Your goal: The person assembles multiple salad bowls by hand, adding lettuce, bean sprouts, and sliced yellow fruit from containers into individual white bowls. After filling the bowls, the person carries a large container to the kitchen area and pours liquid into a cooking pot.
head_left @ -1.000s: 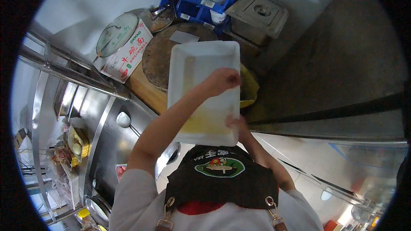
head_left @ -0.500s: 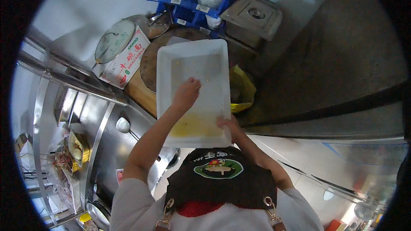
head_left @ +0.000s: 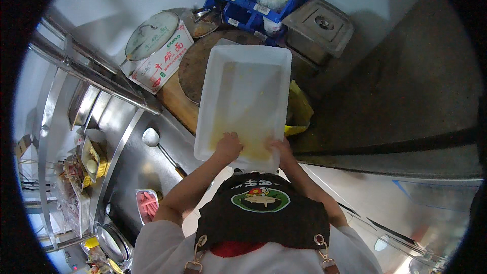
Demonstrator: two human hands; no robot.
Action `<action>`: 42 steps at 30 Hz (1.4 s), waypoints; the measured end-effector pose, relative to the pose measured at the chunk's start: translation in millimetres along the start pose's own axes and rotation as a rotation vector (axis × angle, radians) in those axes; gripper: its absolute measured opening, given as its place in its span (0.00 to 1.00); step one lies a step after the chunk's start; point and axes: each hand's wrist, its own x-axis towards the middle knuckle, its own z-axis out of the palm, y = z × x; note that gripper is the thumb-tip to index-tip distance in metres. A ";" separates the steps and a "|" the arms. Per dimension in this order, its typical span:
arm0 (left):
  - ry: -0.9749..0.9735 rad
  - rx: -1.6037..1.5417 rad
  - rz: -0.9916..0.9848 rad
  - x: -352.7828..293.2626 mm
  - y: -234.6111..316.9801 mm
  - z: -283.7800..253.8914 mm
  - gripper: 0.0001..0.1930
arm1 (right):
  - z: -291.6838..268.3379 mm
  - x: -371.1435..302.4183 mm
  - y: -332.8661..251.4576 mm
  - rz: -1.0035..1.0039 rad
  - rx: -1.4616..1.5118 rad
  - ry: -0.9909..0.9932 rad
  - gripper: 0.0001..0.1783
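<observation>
A deep rectangular white plastic tub (head_left: 253, 78) lies tilted toward me in front of my apron, with a thin yellowish liquid (head_left: 248, 147) pooled at its near end and small yellow bits on its floor. My left hand (head_left: 230, 147) is inside at the near left, fingers curled down at the liquid; what they hold, if anything, is hidden. At the near right, my right hand (head_left: 281, 149) grips the tub's side wall, with fingertips over the inner face.
Behind the tub are a round wooden board (head_left: 195, 73), a printed carton (head_left: 162, 63), blue bins (head_left: 243, 0) and a lidded steel container (head_left: 319, 25). A yellow bag (head_left: 300, 111) touches its right side. On the left counter lie a ladle (head_left: 151, 137) and a tray of pink sticks (head_left: 147, 205).
My left hand has moved from the tub's middle toward its near end. The view has shifted, so the surroundings appear farther right. My right hand keeps its grip.
</observation>
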 end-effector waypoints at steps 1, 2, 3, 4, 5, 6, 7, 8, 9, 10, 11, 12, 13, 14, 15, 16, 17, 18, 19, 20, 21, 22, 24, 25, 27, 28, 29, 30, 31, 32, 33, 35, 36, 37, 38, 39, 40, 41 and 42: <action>-0.004 0.012 0.036 1.8 6.2 1.0 0.23 | -9.5 5.2 6.2 0.006 -0.024 -0.018 0.21; -0.010 0.024 0.069 3.0 12.5 1.2 0.24 | -9.1 5.2 7.4 0.022 -0.023 0.032 0.22; -0.006 0.013 0.103 0.2 24.0 -9.0 0.25 | -6.4 4.1 6.6 0.035 -0.020 0.082 0.22; -0.002 0.002 0.137 0.3 33.9 -13.9 0.25 | -5.4 3.5 6.1 0.048 -0.018 0.133 0.22; 0.063 -0.028 0.123 1.6 38.1 -6.5 0.25 | -5.8 5.6 8.9 0.039 -0.034 0.130 0.22; 0.127 -0.059 0.109 2.5 41.8 5.4 0.26 | -7.3 8.9 13.7 0.031 -0.050 0.129 0.23; 0.190 -0.089 0.094 4.7 44.5 16.0 0.26 | -9.4 11.3 18.1 0.024 -0.066 0.127 0.23; 0.108 -0.107 0.132 3.9 58.4 6.2 0.24 | -15.4 11.3 18.4 0.018 -0.037 0.137 0.23; 0.025 -0.120 0.174 -3.1 76.9 -19.8 0.22 | -20.6 10.5 17.3 0.008 -0.004 0.148 0.24; -0.052 -0.130 0.201 -8.2 88.4 -34.4 0.21 | -21.1 10.1 17.1 0.003 0.029 0.145 0.24; -0.035 -0.168 0.195 -8.6 92.9 -31.2 0.20 | -17.5 9.5 16.5 0.000 0.047 0.124 0.24; -0.021 -0.206 0.190 -8.0 96.3 -22.7 0.20 | -13.5 8.4 15.1 -0.001 0.066 0.106 0.24; -0.006 -0.245 0.186 -6.3 97.9 -13.1 0.19 | -9.8 7.0 13.5 -0.003 0.085 0.088 0.24; 0.030 -0.288 0.206 -0.7 96.2 1.5 0.17 | -6.3 4.8 11.8 -0.003 0.083 0.081 0.24; 0.067 -0.330 0.225 5.0 93.4 15.5 0.15 | -2.2 1.9 9.9 -0.001 0.082 0.071 0.23; 0.106 -0.372 0.242 9.8 88.6 28.8 0.12 | 1.1 0.3 9.6 0.002 0.080 0.061 0.23; 0.125 -0.352 0.262 12.2 89.0 30.1 0.11 | -2.0 1.8 11.0 -0.003 0.081 0.056 0.23; 0.145 -0.331 0.280 14.4 88.4 30.9 0.10 | -6.7 5.1 15.1 -0.007 0.082 0.049 0.23; 0.165 -0.311 0.297 16.2 87.0 31.5 0.10 | -10.7 8.2 19.0 -0.010 0.083 0.042 0.22; 0.162 -0.368 0.319 18.7 87.4 23.4 0.08 | -19.2 12.8 23.2 -0.004 0.074 0.019 0.22; 0.155 -0.428 0.342 19.1 88.4 7.6 0.07 | -28.4 14.7 26.4 0.003 0.065 0.000 0.21; 0.148 -0.487 0.364 20.9 89.0 -8.6 0.06 | -37.8 15.8 29.7 0.010 0.056 -0.018 0.21; 0.333 -0.428 0.326 23.5 77.1 -35.1 0.04 | -11.9 7.1 21.6 0.031 0.135 0.058 0.20; 0.310 -0.430 0.363 25.9 79.4 -58.7 0.04 | -5.8 4.7 16.9 0.035 0.173 0.106 0.19; 0.294 -0.431 0.483 29.3 98.7 -111.7 0.03 | -18.6 11.7 20.9 0.019 0.093 0.079 0.19; 0.302 -0.427 0.559 33.3 111.8 -130.1 0.03 | -22.1 15.2 22.5 0.013 0.052 0.058 0.19; 0.339 -0.433 0.596 39.5 127.5 -140.4 0.03 | -21.8 15.0 22.3 0.023 0.032 0.069 0.20; 0.374 -0.444 0.639 49.0 146.2 -144.7 0.03 | -23.3 13.6 22.4 0.031 0.010 0.088 0.20; 0.402 -0.437 0.669 62.4 156.3 -139.5 0.09 | -20.3 12.9 22.1 0.042 -0.012 0.095 0.20; 0.431 -0.431 0.698 77.1 161.2 -128.7 0.18 | -17.3 12.7 22.9 0.054 0.004 0.085 0.21; 0.336 -0.292 0.683 92.3 164.1 -117.9 0.19 | -16.5 13.4 25.3 0.065 0.022 0.080 0.21; 0.138 -0.010 0.644 109.0 166.2 -107.0 0.21 | -11.5 12.6 26.2 0.073 0.056 0.065 0.21; 0.247 -0.037 0.682 108.7 164.2 -105.4 0.18 | -11.0 10.9 24.2 0.067 0.069 0.060 0.21; 0.358 -0.064 0.716 106.4 155.5 -104.6 0.14 | -9.3 9.6 22.4 0.062 0.081 0.052 0.20; 0.454 -0.096 0.759 98.7 149.1 -106.9 0.11 | -9.6 8.7 22.5 0.066 0.049 0.089 0.19; 0.451 -0.212 0.711 85.6 146.3 -123.0 0.10 | -12.4 11.2 20.9 0.072 0.019 0.132 0.18; 0.454 -0.324 0.656 74.3 135.6 -141.1 0.09 | -14.9 13.8 18.8 0.077 -0.016 0.167 0.17; 0.527 -0.327 0.696 77.3 102.9 -142.2 0.06 | -16.4 15.1 18.6 0.073 -0.030 0.113 0.20; 0.523 -0.264 0.628 71.6 67.1 -136.8 0.07 | -20.2 18.1 18.8 0.067 -0.043 0.055 0.22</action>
